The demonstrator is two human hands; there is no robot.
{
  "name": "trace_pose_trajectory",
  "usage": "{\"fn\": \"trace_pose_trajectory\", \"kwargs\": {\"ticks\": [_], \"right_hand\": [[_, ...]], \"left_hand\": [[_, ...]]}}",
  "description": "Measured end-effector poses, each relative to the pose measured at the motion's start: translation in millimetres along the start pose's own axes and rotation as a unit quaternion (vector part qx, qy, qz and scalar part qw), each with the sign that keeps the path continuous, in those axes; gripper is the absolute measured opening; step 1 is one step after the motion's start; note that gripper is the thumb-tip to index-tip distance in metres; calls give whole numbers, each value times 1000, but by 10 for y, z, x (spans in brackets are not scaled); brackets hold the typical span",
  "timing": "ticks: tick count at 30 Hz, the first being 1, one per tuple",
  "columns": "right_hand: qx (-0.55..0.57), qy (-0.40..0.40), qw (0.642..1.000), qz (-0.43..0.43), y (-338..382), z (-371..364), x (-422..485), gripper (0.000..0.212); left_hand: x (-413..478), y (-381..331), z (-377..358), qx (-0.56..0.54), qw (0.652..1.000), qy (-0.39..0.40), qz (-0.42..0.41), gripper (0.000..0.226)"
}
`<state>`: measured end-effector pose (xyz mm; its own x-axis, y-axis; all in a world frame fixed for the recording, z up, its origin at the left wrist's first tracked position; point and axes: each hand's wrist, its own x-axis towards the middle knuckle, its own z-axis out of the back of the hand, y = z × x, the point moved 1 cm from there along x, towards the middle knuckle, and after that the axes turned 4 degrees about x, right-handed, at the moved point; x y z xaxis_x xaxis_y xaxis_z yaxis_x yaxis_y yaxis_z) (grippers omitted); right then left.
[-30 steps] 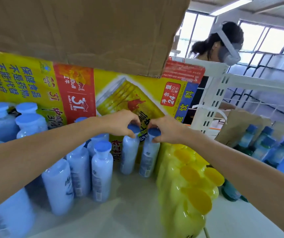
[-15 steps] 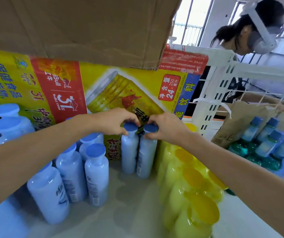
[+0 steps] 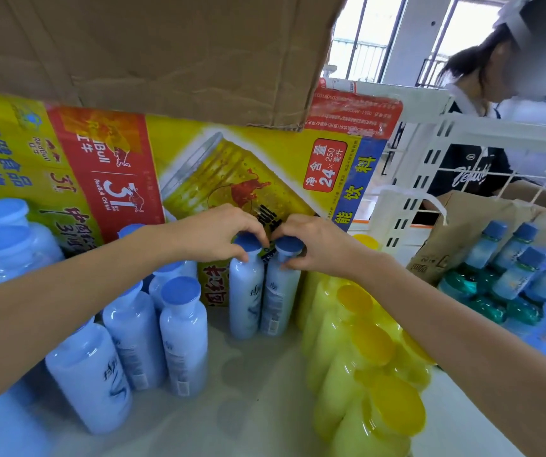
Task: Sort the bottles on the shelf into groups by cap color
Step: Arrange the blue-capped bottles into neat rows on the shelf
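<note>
Change: left bottle (image 3: 246,291) and right bottle (image 3: 280,291), apart before, now touch.
Left hand (image 3: 219,235): fingers curled round left bottle's blue cap (image 3: 248,243).
Right hand (image 3: 318,247): pinches right bottle's cap (image 3: 289,245).
Bottles: pale blue, upright, directly under hands.

Left hand (image 3: 219,230) and right hand (image 3: 318,247) atop two side-by-side blue-capped bottles (image 3: 247,293).

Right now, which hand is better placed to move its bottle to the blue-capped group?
Probably left: left hand grips left bottle, nearer the blue-capped group; right hand grips right bottle, beside yellow-capped bottles.
</note>
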<state>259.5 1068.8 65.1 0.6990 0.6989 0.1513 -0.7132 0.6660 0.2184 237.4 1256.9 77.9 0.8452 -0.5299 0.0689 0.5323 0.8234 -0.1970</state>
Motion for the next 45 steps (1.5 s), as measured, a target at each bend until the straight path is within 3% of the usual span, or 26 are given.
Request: {"fn": "trace_pose_trajectory", "kwargs": {"ticks": [10, 13, 18, 23, 35, 37, 41, 45], "right_hand": [[-4, 11, 999, 31, -8, 25, -10, 35], [56, 20, 997, 55, -3, 27, -16, 32], [151, 25, 986, 60, 64, 26, -46, 9], [73, -6, 996, 53, 49, -2, -26, 33], [122, 49, 990, 56, 54, 0, -75, 30], [80, 19, 995, 51, 40, -5, -72, 28], [-39, -26, 999, -6, 22, 14, -62, 43], [-43, -23, 999, 2, 39, 13, -62, 39]], "left_hand": [[-76, 5, 46, -24, 999, 15, 33, 35], [-73, 9, 40, -30, 999, 12, 31, 31], [-74, 27, 47, -34, 999, -9, 36, 37], [-90, 9, 42, -25, 998, -26, 41, 42], [-95, -18, 29, -43, 997, -28, 53, 36], [-99, -16, 25, -46, 997, -27, 52, 36], [-89, -15, 3, -17, 997, -27, 64, 47], [-81, -22, -19, 1, 997, -23, 74, 48]]}}
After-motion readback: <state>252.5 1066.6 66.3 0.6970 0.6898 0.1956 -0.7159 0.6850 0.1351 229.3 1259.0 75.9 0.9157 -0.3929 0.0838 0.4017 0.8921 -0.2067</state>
